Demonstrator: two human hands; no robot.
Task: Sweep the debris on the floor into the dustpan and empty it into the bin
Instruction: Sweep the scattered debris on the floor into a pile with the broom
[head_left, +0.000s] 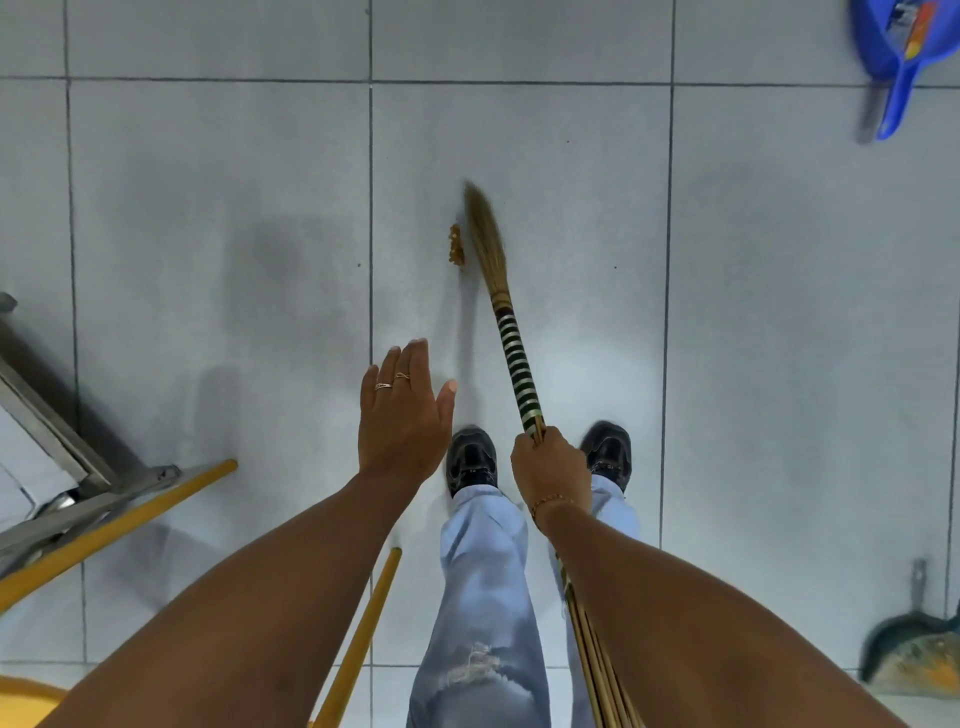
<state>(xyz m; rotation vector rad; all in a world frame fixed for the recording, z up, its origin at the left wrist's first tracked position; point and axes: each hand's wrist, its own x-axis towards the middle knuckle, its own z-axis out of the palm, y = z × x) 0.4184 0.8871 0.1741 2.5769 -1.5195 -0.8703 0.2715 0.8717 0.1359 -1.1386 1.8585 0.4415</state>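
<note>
My right hand (550, 467) grips a straw broom (511, 332) by its green-and-white banded handle. The brush end rests on the tiled floor ahead of my feet. A small brown clump of debris (456, 247) lies just left of the bristles, touching or almost touching them. My left hand (402, 410) hovers flat with fingers spread, holding nothing, above the floor left of the broom. A blue dustpan (891, 47) holding colourful scraps lies far off at the top right, handle pointing toward me.
A metal frame (62, 441) stands at the left edge with two yellow poles (119, 519) leaning near it. A second, dark dustpan (909, 649) with a worn brush sits at the bottom right. My shoes (470, 457) stand on pale grey tiles.
</note>
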